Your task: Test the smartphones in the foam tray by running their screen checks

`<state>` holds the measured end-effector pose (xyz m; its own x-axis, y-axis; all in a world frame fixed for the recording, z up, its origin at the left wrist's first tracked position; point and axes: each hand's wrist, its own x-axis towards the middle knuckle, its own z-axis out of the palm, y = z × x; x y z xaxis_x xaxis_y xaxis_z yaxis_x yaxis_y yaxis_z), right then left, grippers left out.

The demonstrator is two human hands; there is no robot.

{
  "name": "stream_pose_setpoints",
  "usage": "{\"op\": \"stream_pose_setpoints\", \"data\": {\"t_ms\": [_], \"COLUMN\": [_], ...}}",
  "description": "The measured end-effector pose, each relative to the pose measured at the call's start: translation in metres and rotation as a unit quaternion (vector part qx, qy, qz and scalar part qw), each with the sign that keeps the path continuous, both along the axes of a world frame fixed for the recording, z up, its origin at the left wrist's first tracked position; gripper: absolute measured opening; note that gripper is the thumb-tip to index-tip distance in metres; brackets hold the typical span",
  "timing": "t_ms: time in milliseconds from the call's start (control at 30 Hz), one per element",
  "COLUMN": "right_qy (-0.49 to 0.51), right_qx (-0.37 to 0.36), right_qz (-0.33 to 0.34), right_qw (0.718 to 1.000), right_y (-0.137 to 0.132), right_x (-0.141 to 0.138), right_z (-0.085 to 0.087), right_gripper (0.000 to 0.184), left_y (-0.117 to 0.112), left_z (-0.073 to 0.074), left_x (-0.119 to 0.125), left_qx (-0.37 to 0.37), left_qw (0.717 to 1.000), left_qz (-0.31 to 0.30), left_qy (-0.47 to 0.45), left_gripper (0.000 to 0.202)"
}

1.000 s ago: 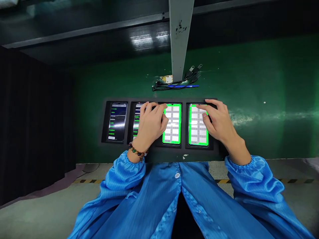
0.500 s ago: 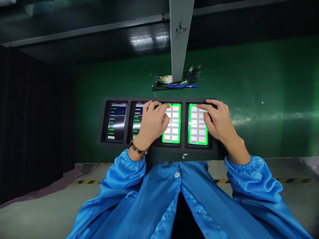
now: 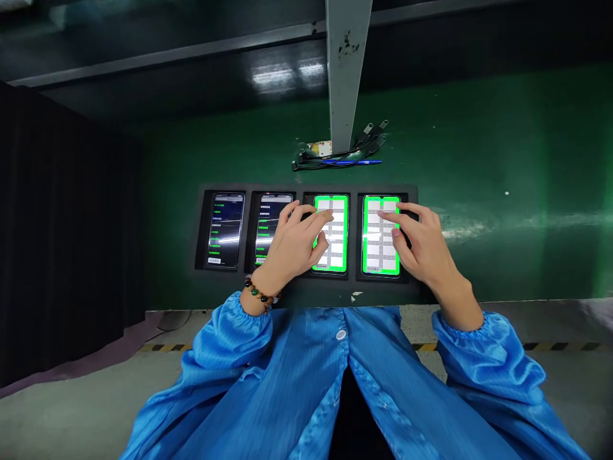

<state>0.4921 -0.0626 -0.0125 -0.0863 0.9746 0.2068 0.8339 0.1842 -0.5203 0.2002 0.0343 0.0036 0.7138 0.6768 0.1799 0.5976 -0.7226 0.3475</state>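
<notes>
In the head view, we see a black tray (image 3: 306,289) in the middle of the frame, lying on a green bench (image 3: 479,255). Four phones sit in it in a row.

The first phone (image 3: 225,230), on the left of the row, and the second phone (image 3: 268,220) next to it have dark screens with small green lines. We cannot read the words. The third phone (image 3: 336,246) and the fourth phone (image 3: 380,252) glow white with a bright green edge and a grey grid.

The left hand (image 3: 292,246) is open with its fingers spread loosely. It holds nothing. Its fingertips (image 3: 327,216) rest on the third phone's screen. The hand hides the left side of that screen and the lower right part of the second phone.

The right hand (image 3: 421,246) is open too and holds nothing. One fingertip (image 3: 382,214) touches the upper part of the fourth phone's screen. The hand hides the right end of the tray.

A bead bracelet (image 3: 258,295) is on the left wrist. Our blue coat (image 3: 345,383) fills the bottom of the frame and hides the near edge of the bench. A strip of grey floor (image 3: 86,409) shows at the lower left.

Above the tray, a grey post (image 3: 345,70) stands up and is cut off at the top edge. At its foot lie black cables (image 3: 368,137) and a blue pen (image 3: 357,162). The left side of the frame is too dark to make out.
</notes>
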Motion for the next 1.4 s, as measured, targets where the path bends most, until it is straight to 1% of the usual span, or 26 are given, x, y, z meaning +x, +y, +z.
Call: {"op": "stream_pose_setpoints", "data": {"t_ms": [100, 267, 400, 500, 600, 733, 833, 933, 1033, 1133, 1200, 1233, 1300, 1400], "right_qy": [-0.005, -0.008, 0.000, 0.005, 0.014, 0.025, 0.040, 0.041, 0.023, 0.001, -0.007, -0.007, -0.006, -0.007], "right_qx": [0.002, -0.004, -0.005, 0.000, 0.005, -0.006, 0.000, 0.009, 0.003, -0.008, -0.012, -0.012, -0.013, -0.017], "right_qz": [0.003, 0.008, 0.007, 0.013, 0.021, 0.034, 0.039, 0.039, 0.025, 0.005, 0.011, 0.019, 0.031, 0.022], "right_qw": [1.000, 1.000, 1.000, 1.000, 1.000, 0.999, 0.998, 0.998, 0.999, 1.000, 1.000, 1.000, 0.999, 1.000], "right_y": [-0.012, -0.032, -0.051, -0.064, -0.075, -0.087, -0.092, -0.094, -0.091, -0.084, -0.077, -0.074, -0.070, -0.072], "right_x": [-0.004, -0.010, -0.012, -0.014, -0.015, -0.018, -0.018, -0.019, -0.020, -0.026, -0.032, -0.035, -0.039, -0.034], "right_z": [0.003, 0.006, 0.005, 0.004, 0.004, 0.005, 0.005, 0.005, 0.005, 0.007, 0.008, 0.008, 0.009, 0.009], "right_gripper": [0.041, 0.046, 0.049, 0.051, 0.055, 0.060, 0.058, 0.055, 0.057, 0.058, 0.058, 0.058, 0.059, 0.058], "left_y": [-0.009, -0.024, -0.033, -0.039, -0.043, -0.045, -0.045, -0.045, -0.046, -0.047, -0.048, -0.048, -0.048, -0.048], "left_z": [0.001, 0.005, 0.004, 0.002, 0.000, -0.004, -0.005, -0.006, -0.006, -0.007, -0.006, -0.006, -0.004, -0.002], "left_x": [-0.007, -0.020, -0.029, -0.035, -0.038, -0.042, -0.044, -0.044, -0.046, -0.048, -0.050, -0.051, -0.050, -0.045], "left_qx": [-0.005, 0.003, -0.009, 0.000, 0.010, -0.008, -0.032, -0.032, -0.011, 0.014, 0.023, 0.026, 0.033, 0.036], "left_qw": [1.000, 0.999, 0.997, 0.995, 0.992, 0.989, 0.988, 0.987, 0.989, 0.996, 0.998, 0.998, 0.998, 0.996], "left_qz": [-0.013, -0.052, -0.079, -0.102, -0.124, -0.140, -0.144, -0.148, -0.131, -0.066, -0.025, -0.014, -0.012, -0.040], "left_qy": [0.000, 0.004, 0.004, -0.014, -0.035, -0.051, -0.049, -0.054, -0.066, -0.061, -0.052, -0.049, -0.056, -0.074], "left_gripper": [0.045, 0.044, 0.043, 0.040, 0.040, 0.041, 0.037, 0.035, 0.034, 0.032, 0.031, 0.030, 0.030, 0.032]}}
